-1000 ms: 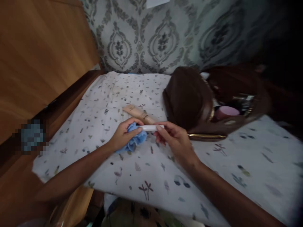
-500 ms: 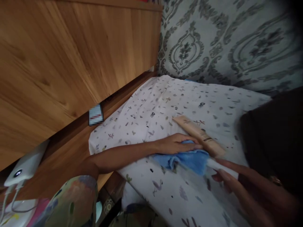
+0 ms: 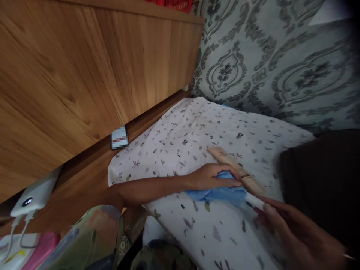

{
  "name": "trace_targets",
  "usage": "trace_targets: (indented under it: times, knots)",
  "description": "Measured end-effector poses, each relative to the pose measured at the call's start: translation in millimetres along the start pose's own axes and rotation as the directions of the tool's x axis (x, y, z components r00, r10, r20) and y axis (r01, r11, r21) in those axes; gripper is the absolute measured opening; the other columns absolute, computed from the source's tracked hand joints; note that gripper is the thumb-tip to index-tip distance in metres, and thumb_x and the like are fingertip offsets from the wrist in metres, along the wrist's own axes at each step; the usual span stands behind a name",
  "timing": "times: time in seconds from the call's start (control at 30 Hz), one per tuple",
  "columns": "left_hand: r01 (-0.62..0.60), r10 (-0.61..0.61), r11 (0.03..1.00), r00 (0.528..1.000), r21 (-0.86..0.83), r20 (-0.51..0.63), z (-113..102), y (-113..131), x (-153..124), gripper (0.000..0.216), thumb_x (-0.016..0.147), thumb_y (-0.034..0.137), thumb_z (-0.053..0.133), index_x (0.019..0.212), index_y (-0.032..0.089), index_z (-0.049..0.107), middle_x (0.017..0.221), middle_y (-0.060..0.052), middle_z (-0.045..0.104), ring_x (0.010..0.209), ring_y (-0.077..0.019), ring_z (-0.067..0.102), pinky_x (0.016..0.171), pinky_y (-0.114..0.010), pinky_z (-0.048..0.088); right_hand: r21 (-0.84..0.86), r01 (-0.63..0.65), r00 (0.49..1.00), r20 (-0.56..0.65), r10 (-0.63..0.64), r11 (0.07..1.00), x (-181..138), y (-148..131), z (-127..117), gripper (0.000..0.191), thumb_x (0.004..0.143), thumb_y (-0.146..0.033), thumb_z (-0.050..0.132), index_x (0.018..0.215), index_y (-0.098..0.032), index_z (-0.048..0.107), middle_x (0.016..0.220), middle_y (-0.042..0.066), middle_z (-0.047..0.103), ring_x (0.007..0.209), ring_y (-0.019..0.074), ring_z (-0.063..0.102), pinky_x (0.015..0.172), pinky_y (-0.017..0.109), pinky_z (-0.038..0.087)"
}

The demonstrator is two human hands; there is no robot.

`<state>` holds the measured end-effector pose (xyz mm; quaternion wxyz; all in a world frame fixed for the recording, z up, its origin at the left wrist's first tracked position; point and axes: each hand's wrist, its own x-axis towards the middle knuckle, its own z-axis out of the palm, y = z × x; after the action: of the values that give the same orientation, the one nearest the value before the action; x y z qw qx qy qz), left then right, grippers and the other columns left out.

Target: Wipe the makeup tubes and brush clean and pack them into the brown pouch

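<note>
At four o'clock from the middle of the view, a slim white stick (image 3: 255, 201) juts from a blue cloth (image 3: 222, 194) above the patterned tabletop (image 3: 194, 232), pinched by the fingers of the right hand (image 3: 289, 225), while the left hand (image 3: 212, 176) has its fingers curled around the cloth. Just off the stick at eleven o'clock lies a beige tube (image 3: 244, 173), its dark print too small to read. Toward nine o'clock, a corded white device (image 3: 36, 197) shows an illegible lit display beside a pixelated card (image 3: 119, 138).
</note>
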<state>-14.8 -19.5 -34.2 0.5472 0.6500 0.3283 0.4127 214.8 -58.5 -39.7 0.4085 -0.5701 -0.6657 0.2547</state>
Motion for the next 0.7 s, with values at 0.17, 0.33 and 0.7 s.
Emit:
trace_targets:
  times: [0.17, 0.33, 0.7]
  knots:
    - [-0.048, 0.048, 0.998, 0.999, 0.047, -0.011, 0.6, 1.4, 0.0, 0.023, 0.083, 0.034, 0.071, 0.097, 0.016, 0.066, 0.106, -0.008, 0.067, 0.107, -0.0216, 0.063, 0.096, -0.030, 0.047, 0.163, -0.147, 0.988, 0.059, 0.139, 0.976, 8.6, -5.7, -0.1, 0.047, 0.065, -0.063, 0.077, 0.087, -0.021, 0.076, 0.057, 0.005, 0.066, 0.049, 0.0176, 0.058, 0.047, 0.028, 0.049]
    - [-0.012, 0.005, 0.991, 0.999, 0.130, 0.047, 1.2, -1.4, 0.7, 0.027, 0.088, 0.032, 0.064, 0.108, 0.015, 0.067, 0.109, -0.008, 0.069, 0.103, -0.0190, 0.063, 0.092, -0.026, 0.047, 0.337, -0.093, 0.995, -0.012, 0.103, 0.937, 8.2, -10.3, 3.0, 0.044, 0.064, -0.054, 0.081, 0.089, -0.019, 0.074, 0.059, 0.000, 0.063, 0.048, 0.0116, 0.049, 0.044, 0.023, 0.040]
    - [0.002, -0.005, 0.926, 1.000, 0.377, 0.007, 8.7, 6.4, -3.2, 0.029, 0.091, 0.042, 0.057, 0.102, 0.018, 0.068, 0.089, -0.002, 0.068, 0.079, -0.0166, 0.061, 0.072, -0.026, 0.046, 0.430, -0.105, 0.994, 0.064, 0.086, 0.897, 7.1, -3.6, 6.7, 0.050, 0.077, -0.068, 0.068, 0.072, -0.019, 0.060, 0.052, -0.003, 0.057, 0.044, 0.0094, 0.046, 0.045, 0.022, 0.037]
